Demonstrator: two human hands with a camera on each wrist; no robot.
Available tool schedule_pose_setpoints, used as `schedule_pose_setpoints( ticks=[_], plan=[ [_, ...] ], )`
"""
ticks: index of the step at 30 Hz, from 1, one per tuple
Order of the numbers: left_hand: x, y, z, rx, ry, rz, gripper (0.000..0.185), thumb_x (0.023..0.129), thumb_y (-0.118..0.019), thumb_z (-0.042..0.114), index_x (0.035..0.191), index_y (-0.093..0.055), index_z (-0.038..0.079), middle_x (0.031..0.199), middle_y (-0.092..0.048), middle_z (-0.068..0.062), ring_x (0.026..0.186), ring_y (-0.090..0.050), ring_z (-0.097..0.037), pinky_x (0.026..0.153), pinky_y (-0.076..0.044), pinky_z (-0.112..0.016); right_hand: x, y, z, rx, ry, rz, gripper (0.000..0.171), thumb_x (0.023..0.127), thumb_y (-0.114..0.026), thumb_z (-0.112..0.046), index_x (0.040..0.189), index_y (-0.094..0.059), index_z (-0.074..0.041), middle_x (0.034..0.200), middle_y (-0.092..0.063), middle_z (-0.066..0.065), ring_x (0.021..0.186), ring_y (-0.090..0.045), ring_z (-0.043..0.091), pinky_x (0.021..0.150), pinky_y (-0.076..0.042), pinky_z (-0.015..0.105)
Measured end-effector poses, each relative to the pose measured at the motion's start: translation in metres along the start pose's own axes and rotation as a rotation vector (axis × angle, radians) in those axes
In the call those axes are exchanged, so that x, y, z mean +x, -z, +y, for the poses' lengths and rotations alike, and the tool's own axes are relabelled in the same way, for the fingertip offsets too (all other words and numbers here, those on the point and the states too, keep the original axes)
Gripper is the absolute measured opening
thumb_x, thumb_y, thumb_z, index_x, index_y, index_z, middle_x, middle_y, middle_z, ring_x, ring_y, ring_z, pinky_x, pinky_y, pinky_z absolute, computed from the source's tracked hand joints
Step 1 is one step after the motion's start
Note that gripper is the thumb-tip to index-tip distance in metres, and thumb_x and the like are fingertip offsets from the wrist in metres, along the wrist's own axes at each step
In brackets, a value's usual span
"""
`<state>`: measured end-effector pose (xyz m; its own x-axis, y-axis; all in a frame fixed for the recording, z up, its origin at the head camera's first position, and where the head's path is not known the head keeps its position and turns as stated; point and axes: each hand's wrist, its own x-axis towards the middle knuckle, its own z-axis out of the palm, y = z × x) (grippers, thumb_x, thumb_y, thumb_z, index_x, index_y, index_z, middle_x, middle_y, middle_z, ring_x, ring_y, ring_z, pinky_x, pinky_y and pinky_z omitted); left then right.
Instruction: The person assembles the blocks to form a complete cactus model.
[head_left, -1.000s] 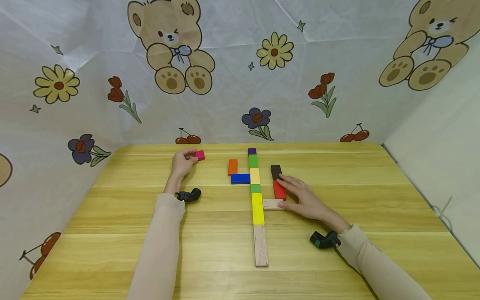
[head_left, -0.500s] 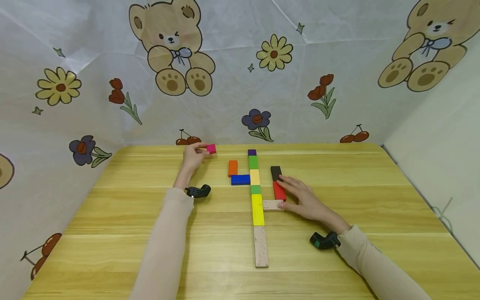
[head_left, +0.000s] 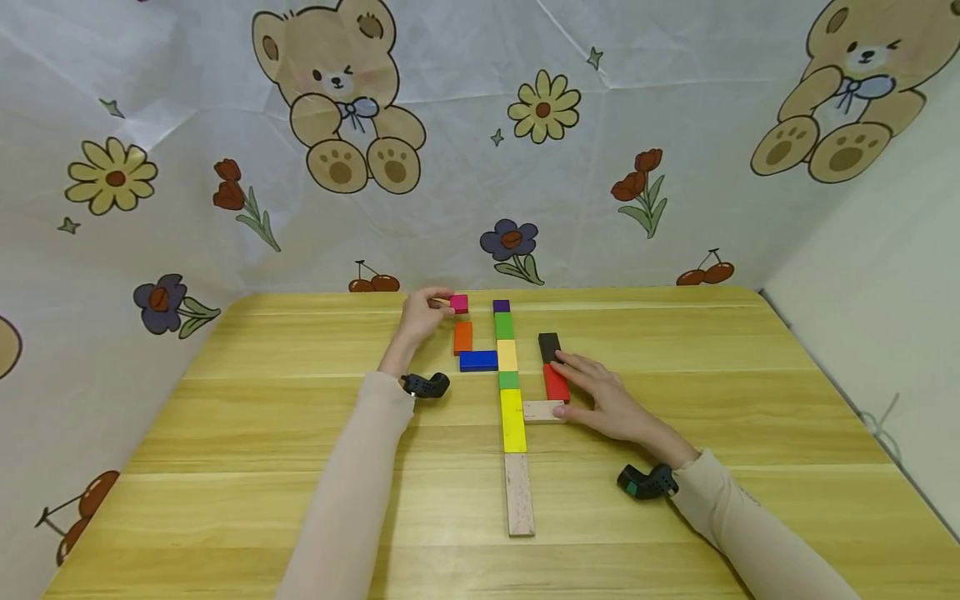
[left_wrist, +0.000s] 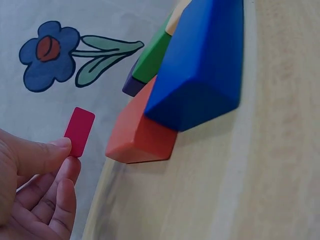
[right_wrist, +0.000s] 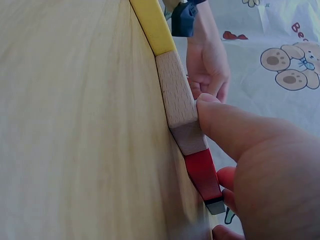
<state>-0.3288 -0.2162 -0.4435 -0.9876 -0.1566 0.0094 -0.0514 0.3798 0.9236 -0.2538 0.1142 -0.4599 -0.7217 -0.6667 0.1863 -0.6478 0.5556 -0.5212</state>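
Observation:
Between thumb and fingertips, my left hand (head_left: 425, 315) pinches a small pink block (head_left: 459, 304), held near the table's far edge. In the left wrist view the pink block (left_wrist: 80, 132) stands apart from the orange block (left_wrist: 137, 130). That orange block (head_left: 463, 338) lies at the end of a blue block (head_left: 478, 361), which meets the long row. My right hand (head_left: 611, 400) rests with extended fingers at the right branch. Its thumb touches a plain wooden block (head_left: 543, 411), and its fingertips lie by the red block (head_left: 557, 384) and black block (head_left: 550, 347).
A straight row runs away from me: plain wood (head_left: 519, 493), yellow (head_left: 513, 421), small green (head_left: 508, 380), cream (head_left: 507, 355), green (head_left: 504, 326) and purple (head_left: 501, 306) blocks. The wooden table (head_left: 247, 467) ends at a printed cloth backdrop (head_left: 450, 167).
My left hand has carried the pink block to the right, from the far left to just beyond the orange block. The right hand and the laid blocks have stayed in place.

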Motion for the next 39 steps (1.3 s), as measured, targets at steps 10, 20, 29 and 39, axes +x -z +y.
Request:
schedule_pose_setpoints(
  ticks=[10, 20, 29, 39],
  plan=[
    [0.000, -0.008, -0.008, 0.005, 0.020, -0.037, 0.033, 0.078, -0.063, -0.001, 0.109, -0.063, 0.009, 0.100, -0.061, -0.011, 0.085, -0.058, -0.021, 0.065, -0.049, -0.022, 0.001, 0.000, 0.000, -0.008, -0.010, -0.015, 0.069, 0.080, -0.061, -0.044, 0.137, -0.037, -0.014, 0.145, -0.026, 0.004, 0.131, -0.021, 0.031, 0.099, -0.017, 0.057],
    [0.000, -0.011, -0.012, 0.006, 0.017, -0.047, 0.032, 0.078, -0.063, -0.001, 0.109, -0.063, 0.009, 0.099, -0.063, -0.012, 0.087, -0.059, -0.022, 0.075, -0.050, -0.028, 0.001, -0.002, 0.001, 0.000, -0.019, -0.004, 0.068, 0.079, -0.061, -0.045, 0.137, -0.037, -0.017, 0.145, -0.026, 0.000, 0.132, -0.020, 0.027, 0.100, -0.016, 0.056],
    [0.001, -0.011, -0.014, 0.030, -0.003, -0.064, 0.031, 0.079, -0.062, -0.001, 0.109, -0.063, 0.008, 0.100, -0.062, -0.009, 0.086, -0.058, -0.021, 0.075, -0.049, -0.028, 0.001, -0.001, 0.001, -0.010, -0.006, -0.006, 0.068, 0.080, -0.061, -0.043, 0.136, -0.037, -0.014, 0.144, -0.027, 0.004, 0.131, -0.021, 0.031, 0.098, -0.017, 0.058],
    [0.000, -0.013, -0.012, 0.058, 0.007, -0.080, 0.030, 0.080, -0.059, 0.000, 0.109, -0.063, 0.008, 0.103, -0.062, -0.010, 0.088, -0.058, -0.023, 0.075, -0.049, -0.028, 0.001, 0.000, 0.000, -0.007, -0.005, -0.005, 0.068, 0.080, -0.061, -0.043, 0.136, -0.037, -0.013, 0.145, -0.027, 0.005, 0.131, -0.021, 0.031, 0.098, -0.016, 0.058]
  ],
)
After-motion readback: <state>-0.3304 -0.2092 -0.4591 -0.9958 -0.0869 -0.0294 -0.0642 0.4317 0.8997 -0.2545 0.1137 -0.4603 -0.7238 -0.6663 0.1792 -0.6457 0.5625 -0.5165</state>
